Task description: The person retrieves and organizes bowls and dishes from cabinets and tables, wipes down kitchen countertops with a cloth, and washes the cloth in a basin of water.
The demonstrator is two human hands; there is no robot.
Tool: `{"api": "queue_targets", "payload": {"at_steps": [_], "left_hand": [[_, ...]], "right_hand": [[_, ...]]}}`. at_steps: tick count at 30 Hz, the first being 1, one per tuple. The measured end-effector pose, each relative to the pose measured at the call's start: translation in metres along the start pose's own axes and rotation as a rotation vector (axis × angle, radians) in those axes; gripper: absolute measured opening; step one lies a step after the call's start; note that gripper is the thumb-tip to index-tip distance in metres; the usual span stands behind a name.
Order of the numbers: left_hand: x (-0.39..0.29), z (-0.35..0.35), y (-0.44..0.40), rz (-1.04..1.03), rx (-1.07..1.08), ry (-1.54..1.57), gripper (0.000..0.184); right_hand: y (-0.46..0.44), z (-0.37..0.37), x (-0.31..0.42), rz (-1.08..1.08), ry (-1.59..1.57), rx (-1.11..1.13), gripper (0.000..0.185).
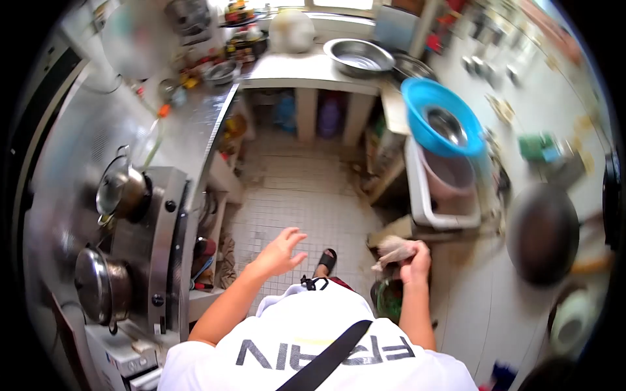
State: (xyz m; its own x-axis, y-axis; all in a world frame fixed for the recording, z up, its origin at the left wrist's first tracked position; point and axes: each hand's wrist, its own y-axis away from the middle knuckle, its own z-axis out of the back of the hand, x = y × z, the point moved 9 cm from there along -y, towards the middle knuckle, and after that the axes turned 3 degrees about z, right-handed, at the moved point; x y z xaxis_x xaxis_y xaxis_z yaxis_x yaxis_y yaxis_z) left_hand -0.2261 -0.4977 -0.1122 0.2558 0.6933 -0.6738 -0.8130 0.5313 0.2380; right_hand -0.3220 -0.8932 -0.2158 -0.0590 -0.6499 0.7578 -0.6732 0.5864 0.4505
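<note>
the cloth [391, 249], pale and crumpled, is held by the right hand [417, 262], out beside the body and near the tub [420, 192]. the right grip is curled in around one end of it, so the rest is left loose past the fingers. nothing is held by the left hand [280, 253]; its grip is spread wide above the floor [261, 189], perhaps for balance. a bowl [445, 125] is nested in the blue basin [417, 98], likely to save room; what the basin is borne by cannot be told. the steel basin [360, 57] is set on the worktop [280, 77]. two pots [112, 285] are stood at the stove [166, 247], lidded, presumably for heating. the wok [543, 234] seems to be hung on the wall [554, 104], kept off the worktop.
</note>
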Motion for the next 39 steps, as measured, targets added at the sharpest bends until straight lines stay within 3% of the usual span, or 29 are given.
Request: {"api": "queue_targets", "payload": {"at_steps": [2,5,8,9,12,13,16,20,23,24,26,30,32,33,34,36,39], "left_hand": [[0.016,0.011,-0.031,-0.056,-0.033,0.057,0.058],[0.036,0.046,-0.073,-0.02,-0.126,0.155,0.067],[0.067,0.091,-0.099,0.074,-0.413,0.141,0.078],[0.077,0.114,-0.105,0.055,-0.578,0.182,0.07],[0.15,0.142,-0.132,0.157,-0.728,0.053,0.048],[0.164,0.163,-0.133,0.108,-0.834,0.068,0.027],[0.24,0.216,-0.142,0.341,-0.8,0.367,0.02],[0.307,0.331,-0.126,0.451,-0.948,0.412,0.026],[0.3,0.434,-0.096,0.406,-1.163,0.05,0.03],[0.301,0.458,-0.089,0.413,-1.137,-0.06,0.032],[0.301,0.489,-0.078,0.502,-1.104,-0.17,0.037],[0.349,0.461,-0.082,0.804,-0.798,-0.141,0.042],[0.386,0.414,-0.098,0.929,-0.577,-0.048,0.053],[0.405,0.384,-0.106,1.068,-0.35,-0.011,0.075],[0.418,0.37,-0.119,1.09,-0.262,0.099,0.084],[0.477,0.338,-0.138,1.098,-0.61,0.26,0.089],[0.515,0.314,-0.16,1.394,-0.658,0.1,0.088]], "right_hand": [[-0.017,-0.085,-0.058,-0.247,0.061,0.109,0.026],[0.007,-0.254,-0.092,-0.474,0.12,0.506,0.03],[0.021,-0.367,-0.125,-0.67,0.272,0.843,0.03],[0.019,-0.4,-0.136,-0.65,0.322,0.889,0.026],[0.017,-0.491,-0.173,-0.667,0.423,1.015,0.018],[0.016,-0.517,-0.187,-0.684,0.446,1.048,0.015],[0.01,-0.606,-0.23,-0.639,0.557,1.033,0.012],[-0.007,-0.713,-0.302,-0.606,0.776,1.132,0.01],[0.028,-0.798,-0.323,-0.608,0.717,1.272,0.01],[0.034,-0.82,-0.332,-0.595,0.711,1.328,0.011],[0.038,-0.85,-0.351,-0.582,0.728,1.399,0.013],[0.014,-0.859,-0.407,-0.526,0.947,1.382,0.022],[-0.021,-0.837,-0.444,-0.45,1.055,1.321,0.026],[-0.034,-0.828,-0.455,-0.422,1.121,1.356,0.026],[-0.049,-0.818,-0.46,-0.39,1.188,1.391,0.027],[-0.073,-0.8,-0.457,-0.436,1.269,1.426,0.028],[-0.112,-0.785,-0.441,-0.593,1.307,1.414,0.027]]}}
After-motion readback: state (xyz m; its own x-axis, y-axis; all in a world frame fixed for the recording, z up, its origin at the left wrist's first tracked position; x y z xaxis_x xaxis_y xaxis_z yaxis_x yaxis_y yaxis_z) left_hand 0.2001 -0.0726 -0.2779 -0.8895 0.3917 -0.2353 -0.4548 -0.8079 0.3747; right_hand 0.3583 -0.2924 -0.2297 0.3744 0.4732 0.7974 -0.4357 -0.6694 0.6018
